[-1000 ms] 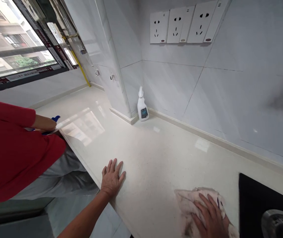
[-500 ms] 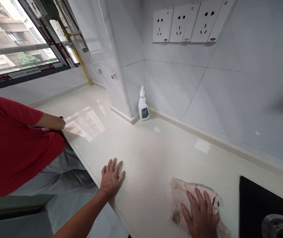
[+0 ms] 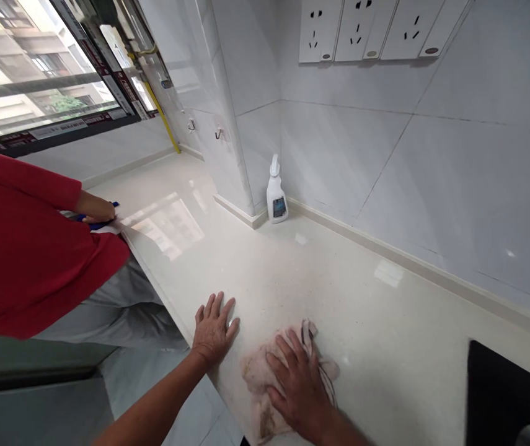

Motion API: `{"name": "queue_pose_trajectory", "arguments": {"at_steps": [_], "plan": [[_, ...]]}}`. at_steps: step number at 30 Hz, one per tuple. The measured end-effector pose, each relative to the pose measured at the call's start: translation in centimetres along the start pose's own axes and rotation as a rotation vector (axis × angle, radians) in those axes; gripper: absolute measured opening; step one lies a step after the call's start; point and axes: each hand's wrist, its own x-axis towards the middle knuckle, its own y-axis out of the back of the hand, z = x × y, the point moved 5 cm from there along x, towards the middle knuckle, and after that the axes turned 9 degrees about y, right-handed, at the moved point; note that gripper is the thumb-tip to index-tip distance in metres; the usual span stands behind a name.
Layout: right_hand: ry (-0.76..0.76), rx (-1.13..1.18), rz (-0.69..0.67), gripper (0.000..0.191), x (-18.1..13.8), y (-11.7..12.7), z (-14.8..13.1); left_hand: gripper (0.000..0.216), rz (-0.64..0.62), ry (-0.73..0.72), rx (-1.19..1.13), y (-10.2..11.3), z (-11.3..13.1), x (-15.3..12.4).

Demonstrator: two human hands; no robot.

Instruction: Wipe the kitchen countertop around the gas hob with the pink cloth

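Note:
My left hand lies flat and open on the cream countertop near its front edge, fingers spread, holding nothing. My right hand presses flat with fingers spread on a stained pinkish cloth that lies bunched on the counter just right of the left hand. A white spray bottle with a blue label stands upright at the back, in the corner by the tiled pillar.
A person in a red shirt stands at the left, a hand on something blue at the counter's edge. A black hob sits at the lower right. Wall sockets and a window are above.
My right hand has slid the cloth leftward across the counter, from beside the hob to right next to my left hand. The left hand has stayed put.

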Motion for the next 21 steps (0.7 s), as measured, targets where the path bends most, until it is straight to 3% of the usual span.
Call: {"name": "queue_pose_trajectory", "arguments": {"at_steps": [6,12,16,21], "plan": [[0.086,0.126,-0.081,0.052,7.6,-1.7,3.2,0.053,-0.007,0.0,0.003,0.0,0.0,-0.2],[-0.046,0.088,-0.054,0.05,11.4,-1.7,10.1,0.054,-0.029,0.001,-0.002,0.2,0.3,-0.5],[-0.223,0.014,-0.022,0.05,10.8,-0.6,15.6,0.054,-0.049,0.006,-0.012,0.1,0.3,-0.5],[-0.463,-0.09,0.023,0.055,5.9,1.7,19.6,0.054,-0.037,0.011,-0.022,0.0,0.3,-0.4]]}}
